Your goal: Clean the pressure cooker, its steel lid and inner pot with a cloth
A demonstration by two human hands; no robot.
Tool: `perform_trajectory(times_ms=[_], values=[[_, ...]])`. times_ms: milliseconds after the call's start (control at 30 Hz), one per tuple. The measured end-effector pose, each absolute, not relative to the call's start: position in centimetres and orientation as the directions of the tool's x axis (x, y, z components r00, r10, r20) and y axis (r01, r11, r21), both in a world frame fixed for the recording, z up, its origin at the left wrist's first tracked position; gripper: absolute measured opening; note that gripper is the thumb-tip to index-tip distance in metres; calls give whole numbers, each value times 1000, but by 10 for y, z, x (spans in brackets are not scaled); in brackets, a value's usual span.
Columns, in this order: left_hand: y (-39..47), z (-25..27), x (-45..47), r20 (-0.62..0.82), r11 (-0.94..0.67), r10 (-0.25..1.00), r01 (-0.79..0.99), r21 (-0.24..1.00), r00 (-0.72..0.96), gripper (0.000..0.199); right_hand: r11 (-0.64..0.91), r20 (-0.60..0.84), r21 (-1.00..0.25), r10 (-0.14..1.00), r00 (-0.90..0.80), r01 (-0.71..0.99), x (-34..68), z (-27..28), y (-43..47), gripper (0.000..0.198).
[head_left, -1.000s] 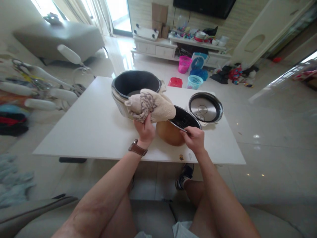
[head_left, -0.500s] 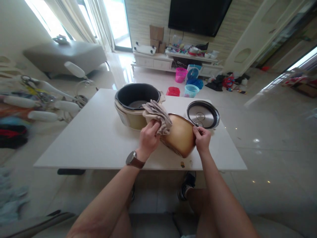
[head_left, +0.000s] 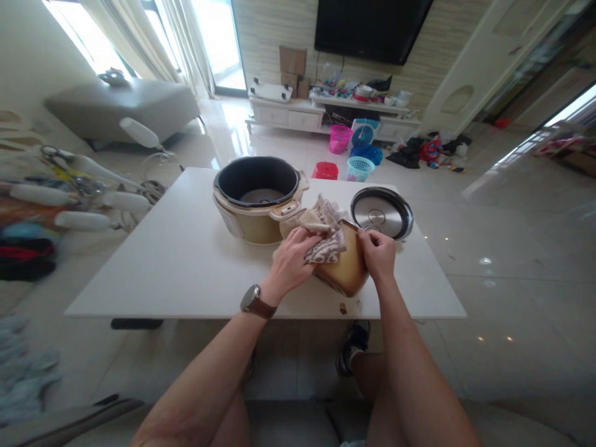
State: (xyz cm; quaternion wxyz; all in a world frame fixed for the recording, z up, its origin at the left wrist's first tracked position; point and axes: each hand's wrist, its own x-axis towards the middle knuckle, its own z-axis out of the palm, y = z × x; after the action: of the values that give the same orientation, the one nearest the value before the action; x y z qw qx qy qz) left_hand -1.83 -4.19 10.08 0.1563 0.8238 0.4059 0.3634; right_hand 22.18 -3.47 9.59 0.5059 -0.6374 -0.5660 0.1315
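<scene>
A gold-brown inner pot is tilted on its side above the white table, its curved outer wall facing me. My right hand pinches the pot's rim on the right. My left hand, with a watch on the wrist, is closed on a crumpled grey-beige cloth that lies against the pot's outer wall. Behind and to the left stands the cooker body, lidless, its dark interior showing. A round lid lies with its metal underside up, just beyond my right hand.
The white table holds these things, with a small brown bit near its front edge. On the floor beyond stand a red stool, a light-blue basket and a pink basket. A floor lamp is at left.
My left hand has moved right with the cloth, from the pot's left edge onto its outer wall. The right hand still grips the rim, and the pot has barely shifted.
</scene>
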Motion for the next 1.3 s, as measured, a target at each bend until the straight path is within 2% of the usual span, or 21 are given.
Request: perform_trajectory(times_ms=[167, 300, 367, 600, 700, 800, 867, 933, 1033, 1100, 1200, 1300], values=[[-52, 107, -9, 443, -655, 755, 570, 495, 483, 52, 82, 378, -775, 855, 356, 627, 222, 101, -36, 62], [-51, 108, -8, 417, -626, 780, 567, 536, 467, 77, 65, 339, -772, 884, 323, 633, 226, 100, -36, 67], [-48, 103, -7, 434, -619, 785, 535, 575, 442, 80, 58, 332, -765, 889, 315, 641, 226, 100, -36, 69], [-25, 69, -6, 417, -489, 864, 273, 829, 282, 62, 68, 333, -789, 883, 332, 610, 234, 93, -35, 71], [-14, 57, -4, 322, -334, 936, 73, 940, 140, 54, 91, 338, -812, 879, 337, 576, 240, 87, -35, 71], [-9, 51, -2, 230, -225, 970, -67, 972, 85, 49, 115, 354, -815, 875, 331, 568, 241, 84, -35, 72], [-12, 52, -3, 265, -262, 961, -41, 964, 83, 48, 126, 365, -809, 873, 323, 574, 239, 84, -34, 72], [-19, 57, -5, 362, -371, 926, 90, 924, 107, 50, 126, 368, -804, 873, 320, 581, 236, 85, -34, 72], [-36, 70, -5, 481, -535, 845, 347, 770, 235, 61, 110, 357, -802, 876, 324, 588, 232, 86, -33, 71], [-45, 80, -3, 498, -611, 791, 444, 656, 354, 72, 102, 350, -805, 877, 329, 584, 231, 86, -33, 70], [-50, 87, -1, 501, -665, 746, 451, 595, 439, 76, 100, 344, -817, 875, 340, 567, 232, 86, -33, 70], [-40, 78, -1, 520, -623, 780, 361, 694, 348, 65, 106, 350, -823, 868, 352, 558, 233, 84, -33, 70]])
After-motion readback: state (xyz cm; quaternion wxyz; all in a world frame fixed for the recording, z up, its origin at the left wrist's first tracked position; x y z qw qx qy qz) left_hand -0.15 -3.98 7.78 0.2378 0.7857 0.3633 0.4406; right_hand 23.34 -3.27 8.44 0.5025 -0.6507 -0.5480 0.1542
